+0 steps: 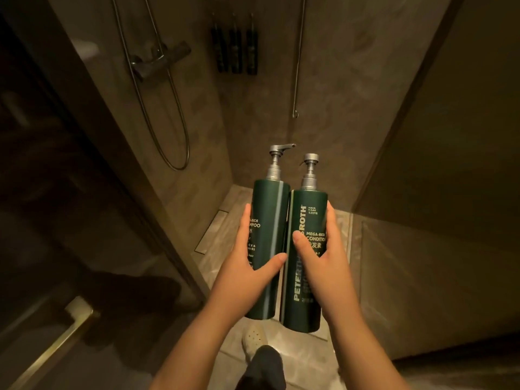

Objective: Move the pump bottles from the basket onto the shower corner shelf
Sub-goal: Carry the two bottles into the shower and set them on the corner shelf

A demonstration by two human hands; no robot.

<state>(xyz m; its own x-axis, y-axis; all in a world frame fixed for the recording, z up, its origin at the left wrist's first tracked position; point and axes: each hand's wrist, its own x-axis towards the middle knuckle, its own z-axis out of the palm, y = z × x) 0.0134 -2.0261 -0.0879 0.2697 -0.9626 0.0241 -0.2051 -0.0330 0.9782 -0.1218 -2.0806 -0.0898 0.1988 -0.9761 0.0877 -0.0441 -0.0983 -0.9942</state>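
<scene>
Shampoo (pixel 268 218) in left hand (pixel 247 267) touches conditioner (pixel 308 288) in right hand (pixel 327 258), between shower walls (pixel 351 122).

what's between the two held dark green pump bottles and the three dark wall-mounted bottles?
Head view: between the pump bottles and wall bottles, only bare brown stone wall; a thin metal fitting hangs slightly right.

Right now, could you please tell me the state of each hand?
Left hand: closed, holding the dark green shampoo pump bottle.
Right hand: closed, holding the dark green conditioner pump bottle.
</scene>
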